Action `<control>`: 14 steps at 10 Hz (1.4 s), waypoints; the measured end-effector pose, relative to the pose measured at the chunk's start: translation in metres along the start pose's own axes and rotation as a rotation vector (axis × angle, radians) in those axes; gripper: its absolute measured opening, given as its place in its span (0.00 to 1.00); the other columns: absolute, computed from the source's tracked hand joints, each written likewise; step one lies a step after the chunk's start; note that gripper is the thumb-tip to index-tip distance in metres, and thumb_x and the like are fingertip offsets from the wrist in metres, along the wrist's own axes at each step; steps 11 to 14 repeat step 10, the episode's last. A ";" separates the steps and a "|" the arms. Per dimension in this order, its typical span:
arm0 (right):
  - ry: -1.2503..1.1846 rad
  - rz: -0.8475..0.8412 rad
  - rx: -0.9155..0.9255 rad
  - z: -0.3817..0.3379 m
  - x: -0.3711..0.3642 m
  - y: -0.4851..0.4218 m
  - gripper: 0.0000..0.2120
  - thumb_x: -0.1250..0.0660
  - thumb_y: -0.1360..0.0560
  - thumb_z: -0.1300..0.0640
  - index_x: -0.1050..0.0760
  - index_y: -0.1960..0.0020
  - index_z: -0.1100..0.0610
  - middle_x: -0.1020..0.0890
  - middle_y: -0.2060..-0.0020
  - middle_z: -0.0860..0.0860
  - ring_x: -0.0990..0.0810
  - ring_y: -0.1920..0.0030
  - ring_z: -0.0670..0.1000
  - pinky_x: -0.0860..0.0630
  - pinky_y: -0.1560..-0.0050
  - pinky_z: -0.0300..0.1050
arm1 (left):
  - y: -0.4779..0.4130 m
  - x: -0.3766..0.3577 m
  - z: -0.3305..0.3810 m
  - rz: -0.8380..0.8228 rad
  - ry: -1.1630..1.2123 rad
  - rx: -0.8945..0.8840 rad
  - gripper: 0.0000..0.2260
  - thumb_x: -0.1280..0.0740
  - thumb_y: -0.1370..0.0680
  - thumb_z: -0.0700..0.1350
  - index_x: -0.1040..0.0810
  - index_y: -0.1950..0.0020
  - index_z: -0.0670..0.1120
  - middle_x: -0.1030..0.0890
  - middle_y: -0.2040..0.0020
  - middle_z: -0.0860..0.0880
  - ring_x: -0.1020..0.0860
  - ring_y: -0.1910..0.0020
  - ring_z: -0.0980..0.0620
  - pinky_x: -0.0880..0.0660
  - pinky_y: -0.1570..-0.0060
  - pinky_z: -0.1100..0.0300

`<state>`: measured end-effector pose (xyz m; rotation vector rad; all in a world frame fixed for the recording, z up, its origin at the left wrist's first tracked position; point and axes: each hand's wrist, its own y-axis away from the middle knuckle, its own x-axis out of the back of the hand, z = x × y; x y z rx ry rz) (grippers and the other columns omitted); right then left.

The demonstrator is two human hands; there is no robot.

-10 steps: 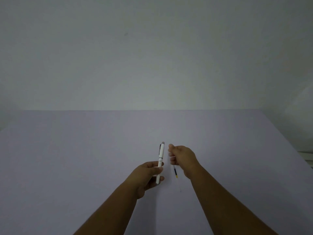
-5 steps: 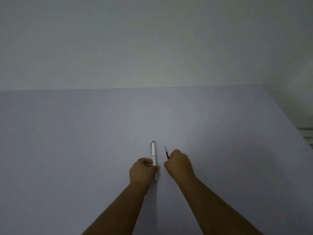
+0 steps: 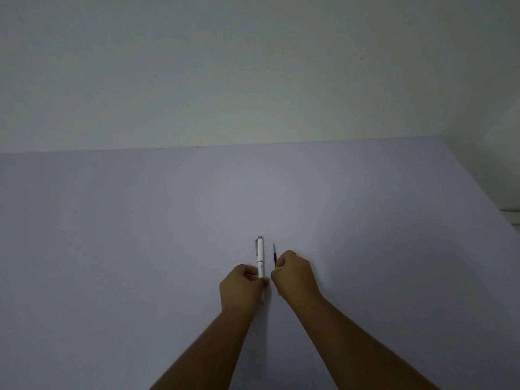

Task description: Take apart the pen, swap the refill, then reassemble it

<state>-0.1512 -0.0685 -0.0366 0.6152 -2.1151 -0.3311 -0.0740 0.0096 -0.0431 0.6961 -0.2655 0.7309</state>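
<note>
A white pen [image 3: 260, 256] with a grey clip and cap end points away from me, low over the pale table [image 3: 140, 249]. My left hand [image 3: 241, 288] is closed round its lower half, and its tip pokes out below the fingers. Just to the right, a thin dark refill [image 3: 274, 256] with a yellow band also points away. My right hand [image 3: 295, 274] pinches its near end; the rest of the refill is hidden in that fist. The two hands are almost touching.
The table's far edge meets a plain white wall [image 3: 253, 80]. The right table edge runs diagonally at the far right, with a pale ledge [image 3: 512, 212] beyond it.
Both hands came down toward the table and drew close together. The refill turned over, from hanging below my right hand to pointing away. The view tilted down, then back up a little.
</note>
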 end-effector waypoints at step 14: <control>-0.080 0.102 0.031 0.001 0.003 0.008 0.07 0.39 0.24 0.56 0.26 0.53 0.59 0.19 0.55 0.58 0.19 0.57 0.57 0.20 0.57 0.49 | -0.002 0.008 -0.003 0.040 -0.108 -0.051 0.15 0.31 0.26 0.47 0.23 0.42 0.44 0.21 0.53 0.48 0.24 0.55 0.51 0.25 0.50 0.59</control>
